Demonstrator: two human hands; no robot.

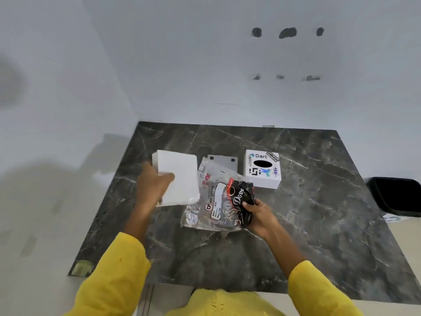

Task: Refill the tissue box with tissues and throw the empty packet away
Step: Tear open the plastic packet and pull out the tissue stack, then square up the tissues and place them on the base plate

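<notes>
Tissue packet (214, 201), clear and crumpled, on the dark marble counter (319, 224) at near centre, pinched at its dark printed end by the right hand (259, 215). Tissue stack (178, 179), just left of it, gripped at the near-left edge by the left hand (152, 185): best kept square and lifted flat, to stop sheets fanning. Farther right, tissue box (262, 168), oval slot up, with its grey base plate (224, 161) alongside; black bin (396, 195) beyond the counter's right edge.

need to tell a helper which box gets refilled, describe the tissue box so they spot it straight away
On the dark marble table, look toward the far right side. The tissue box is a white cube with a black oval slot on top, the only thing there with stickers, one reading Dart.
</notes>
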